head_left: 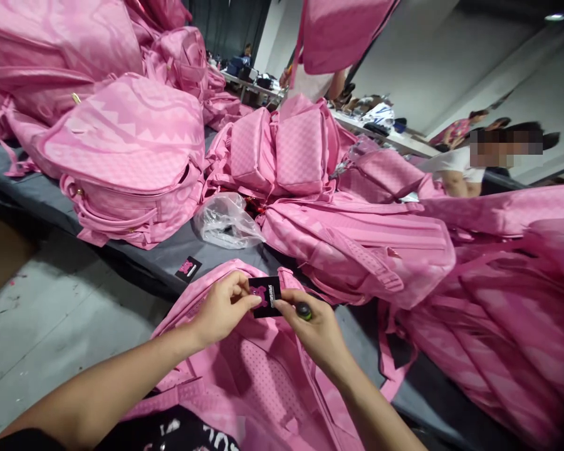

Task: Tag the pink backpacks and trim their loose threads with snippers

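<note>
Both of my hands pinch a small black tag (266, 295) with a pink print, held just above the top of a pink backpack (244, 369) that lies against me. My left hand (223, 308) grips the tag's left edge between thumb and fingers. My right hand (310, 329) grips its right edge and also carries a small dark tool with a green tip (303, 311) under the fingers.
A grey table (169, 250) holds many pink backpacks (131, 156), a crumpled clear plastic bag (225, 220) and another black tag (188, 268). More pink bags pile up at the right (507, 294). Other people work at the back right. Concrete floor lies at the left.
</note>
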`<move>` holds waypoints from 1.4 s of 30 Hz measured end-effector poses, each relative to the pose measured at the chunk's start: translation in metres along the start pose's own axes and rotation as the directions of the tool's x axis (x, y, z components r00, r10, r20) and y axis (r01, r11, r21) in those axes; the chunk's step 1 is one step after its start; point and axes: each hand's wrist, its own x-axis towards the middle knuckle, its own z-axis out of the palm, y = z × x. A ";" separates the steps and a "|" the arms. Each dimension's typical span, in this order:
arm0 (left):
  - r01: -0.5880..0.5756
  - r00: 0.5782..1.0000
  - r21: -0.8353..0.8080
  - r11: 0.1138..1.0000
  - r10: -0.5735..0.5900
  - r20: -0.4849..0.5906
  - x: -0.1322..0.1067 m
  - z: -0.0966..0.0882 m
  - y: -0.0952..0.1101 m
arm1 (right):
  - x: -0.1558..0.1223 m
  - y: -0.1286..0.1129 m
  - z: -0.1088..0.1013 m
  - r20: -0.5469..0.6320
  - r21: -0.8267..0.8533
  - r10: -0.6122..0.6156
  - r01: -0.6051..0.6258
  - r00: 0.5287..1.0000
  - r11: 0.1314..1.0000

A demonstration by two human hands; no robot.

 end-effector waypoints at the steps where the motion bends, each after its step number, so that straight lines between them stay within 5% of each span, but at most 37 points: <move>1: -0.032 1.000 0.058 0.998 0.031 0.003 -0.004 -0.002 -0.001 | -0.001 0.003 0.000 0.013 -0.029 0.000 0.000 1.000 1.000; 5: -0.278 0.954 0.452 0.848 0.298 0.028 -0.018 -0.027 -0.013 | -0.001 0.020 0.000 -0.069 -0.284 -0.082 0.059 0.994 0.957; 7: -0.260 0.935 0.657 0.708 0.355 -0.013 -0.022 -0.045 -0.027 | 0.002 0.029 0.005 -0.044 -0.391 -0.056 0.035 0.997 0.920; 9: -0.155 0.959 0.758 0.634 0.280 -0.039 -0.023 -0.058 -0.043 | 0.008 0.032 0.012 0.050 -0.478 0.032 -0.004 0.998 0.878; 13: -0.116 0.984 0.801 0.588 0.180 0.010 -0.021 -0.062 -0.066 | 0.025 0.021 0.023 0.294 -0.633 0.144 0.079 0.945 0.770; 18: -0.129 0.972 0.802 0.584 0.236 -0.015 -0.021 -0.058 -0.070 | 0.037 0.011 0.030 0.376 -0.678 0.136 0.172 0.917 0.714; 22: -0.122 0.974 0.825 0.551 0.227 -0.007 -0.021 -0.059 -0.075 | 0.031 0.023 0.047 0.539 -0.655 0.190 0.266 0.821 0.708; 26: -0.128 0.960 0.857 0.499 0.280 -0.020 -0.020 -0.056 -0.088 | 0.029 0.032 0.062 0.542 -0.700 0.210 0.299 0.814 0.649; 29: -0.137 0.937 0.873 0.468 0.346 -0.039 -0.019 -0.054 -0.096 | 0.031 0.032 0.064 0.571 -0.678 0.253 0.275 0.781 0.682; 31: -0.140 0.931 0.874 0.465 0.362 -0.044 -0.019 -0.054 -0.099 | 0.033 0.029 0.062 0.590 -0.665 0.261 0.277 0.764 0.694; 34: -0.169 0.930 0.855 0.490 0.365 -0.025 -0.020 -0.052 -0.099 | 0.035 0.027 0.061 0.539 -0.683 0.243 0.250 0.806 0.686; 38: -0.186 0.939 0.803 0.566 0.342 -0.024 -0.020 -0.051 -0.093 | 0.044 0.031 0.075 0.493 -0.519 0.145 0.156 0.858 0.841; 42: -0.218 0.964 0.653 0.725 0.263 0.029 -0.011 -0.081 -0.088 | 0.050 0.037 0.089 0.505 -0.367 0.095 0.113 0.858 0.923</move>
